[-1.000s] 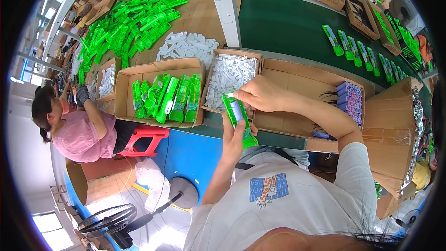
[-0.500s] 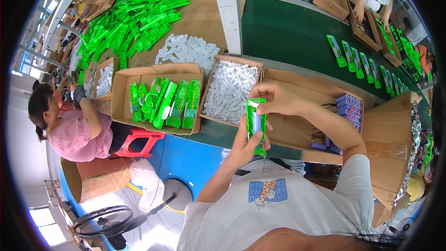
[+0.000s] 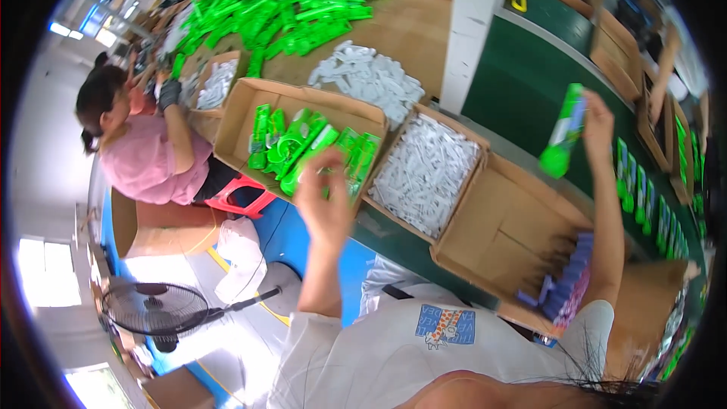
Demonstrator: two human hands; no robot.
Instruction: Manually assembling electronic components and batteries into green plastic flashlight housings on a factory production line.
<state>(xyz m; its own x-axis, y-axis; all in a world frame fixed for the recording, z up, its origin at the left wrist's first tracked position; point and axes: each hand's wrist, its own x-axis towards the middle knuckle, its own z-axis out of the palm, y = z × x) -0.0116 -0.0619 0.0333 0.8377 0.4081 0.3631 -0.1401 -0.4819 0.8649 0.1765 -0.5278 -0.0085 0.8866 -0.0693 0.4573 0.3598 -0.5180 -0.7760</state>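
Observation:
My right hand is closed on the edge of a long bright green plastic casing, held up over the green bench at the right. A purple battery cell shows inside this casing. At the left, my left hand reaches up to the near edge of a cardboard box of green casings. Its fingers are blurred but look loosely apart, with nothing visible in them. Whether they touch a casing I cannot tell.
A carton of small white plastic parts stands in the middle, beside a carton with purple cells. Green casings stand in a row at the right. Behind lie a green heap and white pieces. A post rises; another person sits left.
My hands have parted. The right has carried the casing up and right to the green bench; the left has let go of it and moved left to the box of casings. The view has tilted.

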